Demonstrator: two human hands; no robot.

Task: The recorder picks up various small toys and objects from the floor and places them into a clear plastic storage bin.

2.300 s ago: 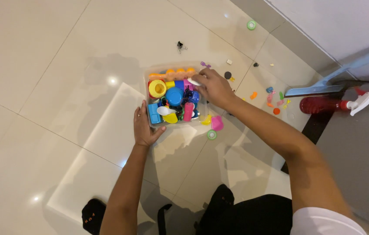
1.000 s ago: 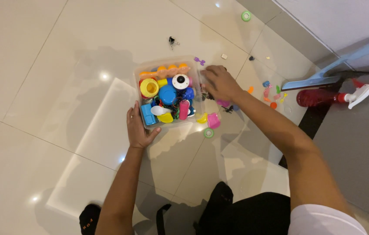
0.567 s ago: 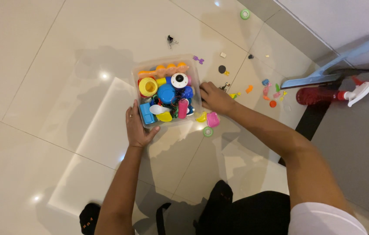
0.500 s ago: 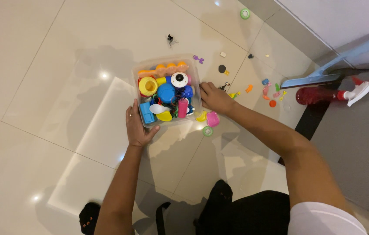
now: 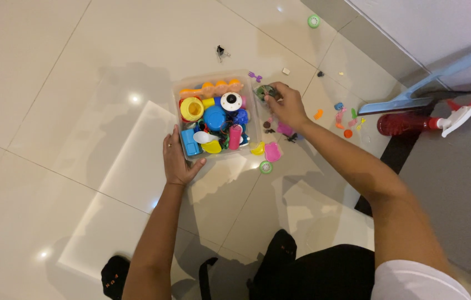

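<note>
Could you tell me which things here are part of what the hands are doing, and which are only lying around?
In hand:
clear plastic box of toys, steadied by the left hand
small dark round toy in the right hand
loose small toys on the floor

Lying about:
red spray bottle
binder clip
green ring

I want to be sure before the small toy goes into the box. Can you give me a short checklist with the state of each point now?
1. Right hand holds a small dark round toy: ok, pinched at the fingertips.
2. Left hand steadies the clear plastic box: ok, it rests on the near left corner.
3. Box is open on top: ok, no lid on it.
4. Room inside the box: cannot tell, it looks nearly full of coloured toys.
5. Toy is above the box: not ok, it is at the right rim, just outside.
6. Loose pieces left on the floor: not ok, the pink piece and green ring lie near the box.
</note>
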